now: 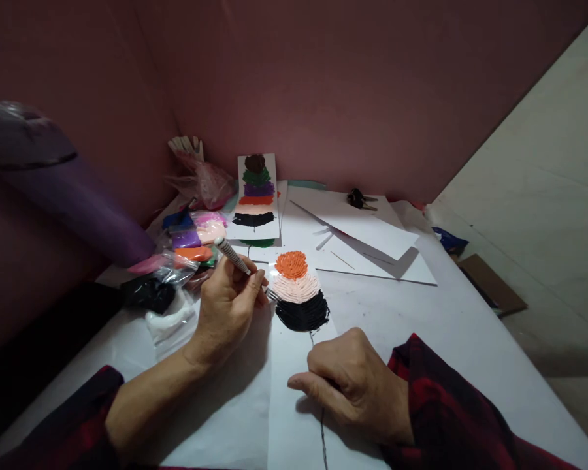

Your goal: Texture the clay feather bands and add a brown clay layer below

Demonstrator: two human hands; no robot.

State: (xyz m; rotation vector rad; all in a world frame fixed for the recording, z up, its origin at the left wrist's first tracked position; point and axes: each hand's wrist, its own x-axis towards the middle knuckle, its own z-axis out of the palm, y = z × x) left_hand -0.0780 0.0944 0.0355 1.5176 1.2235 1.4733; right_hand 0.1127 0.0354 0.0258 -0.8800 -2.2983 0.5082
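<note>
My left hand (230, 303) is closed in a pinch on a slim white tool with a patterned handle (231, 255); its tip touches the left edge of the peach clay band (296, 287). That band lies between an orange clay patch (291, 264) and a black one (302, 313) on a white card (294, 405). My right hand (350, 385) rests on the card below the black patch with fingers curled under, pressing it down. A drawn dark line runs down the card under this hand.
A finished card with stacked coloured clay bands (255, 196) leans against the pink wall. Bags of coloured clay (193, 238), a black lump (147, 292) and a white lump (169, 323) lie left. Cut white sheets (367, 241) and dark keys (359, 198) lie behind. A purple object (53, 183) juts in from the left.
</note>
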